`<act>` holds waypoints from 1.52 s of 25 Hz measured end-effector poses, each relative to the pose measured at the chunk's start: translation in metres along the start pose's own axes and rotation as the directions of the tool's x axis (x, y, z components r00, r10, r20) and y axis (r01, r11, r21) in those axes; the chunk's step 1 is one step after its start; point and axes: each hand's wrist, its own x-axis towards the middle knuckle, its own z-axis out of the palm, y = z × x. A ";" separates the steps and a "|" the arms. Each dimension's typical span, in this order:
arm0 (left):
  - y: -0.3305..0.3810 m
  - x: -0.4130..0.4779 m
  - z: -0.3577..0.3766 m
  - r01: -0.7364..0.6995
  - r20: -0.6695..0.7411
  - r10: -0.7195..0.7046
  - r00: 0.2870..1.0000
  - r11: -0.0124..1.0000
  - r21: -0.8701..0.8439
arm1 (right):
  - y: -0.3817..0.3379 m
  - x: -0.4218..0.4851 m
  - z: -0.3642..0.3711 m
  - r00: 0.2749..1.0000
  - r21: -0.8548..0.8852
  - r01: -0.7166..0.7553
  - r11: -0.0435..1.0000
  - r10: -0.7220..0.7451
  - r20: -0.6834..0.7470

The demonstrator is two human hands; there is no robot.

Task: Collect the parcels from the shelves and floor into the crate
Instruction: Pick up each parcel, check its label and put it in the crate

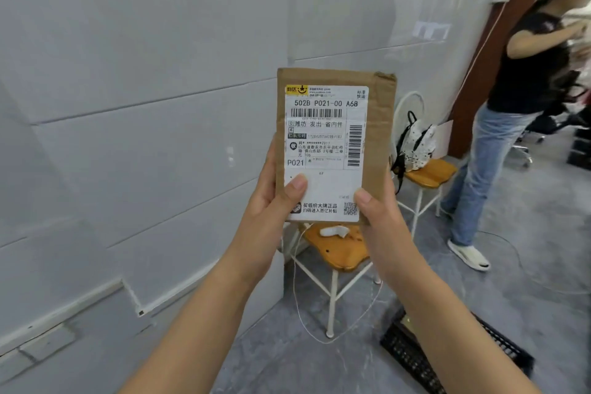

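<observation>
1. Parcel (332,147): a flat brown cardboard packet, its white shipping label facing the camera, was held upright in the air. It was in front of the grey wall and above the near chair (339,253). It was well apart from the black crate (447,358) on the floor at lower right.
2. The left grip (271,198) pinched the parcel's lower left edge, thumb on the label and fingers behind. The right grip (380,217) pinched the lower right corner the same way. Both held only the bottom part, so the top stood unsupported.
3. Letting go with one grip to reach down looked the likeliest slip. The thin packet could pivot on a single thumb pressed against the smooth label.
4. The crate sat low and was partly hidden behind the right forearm. A parcel dropped from that height could probably miss the rim and land on the floor.
5. A white cable (295,297) looped around the near chair's legs, and a careless step towards the crate might have snagged it.
6. Another person (524,73) stood just beside the second chair (428,173), so a wide swing to the right could have crowded them.
</observation>
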 end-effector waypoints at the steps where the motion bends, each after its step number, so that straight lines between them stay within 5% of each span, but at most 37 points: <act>1: -0.011 0.013 0.020 0.003 0.020 -0.003 1.000 1.000 -0.010 | -0.003 0.003 -0.024 1.000 -0.029 0.018 0.999 -0.018 -0.024; 10: -0.089 0.092 0.153 0.099 0.295 -0.074 0.953 0.993 -0.070 | -0.014 0.002 -0.179 0.960 -0.127 0.017 0.992 -0.052 -0.276; 17: -0.163 0.167 0.210 0.288 0.489 -0.235 0.840 0.957 -0.033 | 0.003 0.022 -0.263 0.857 -0.232 -0.135 0.963 -0.004 -0.515; 28: -0.300 0.200 0.384 0.473 0.834 -0.433 0.342 0.846 0.246 | 0.031 -0.057 -0.422 0.486 -0.139 -0.378 0.915 0.069 -0.871; 38: -0.490 0.179 0.519 0.597 0.708 -0.685 0.173 0.645 0.477 | 0.121 -0.125 -0.616 0.384 0.120 -0.532 0.838 0.365 -0.848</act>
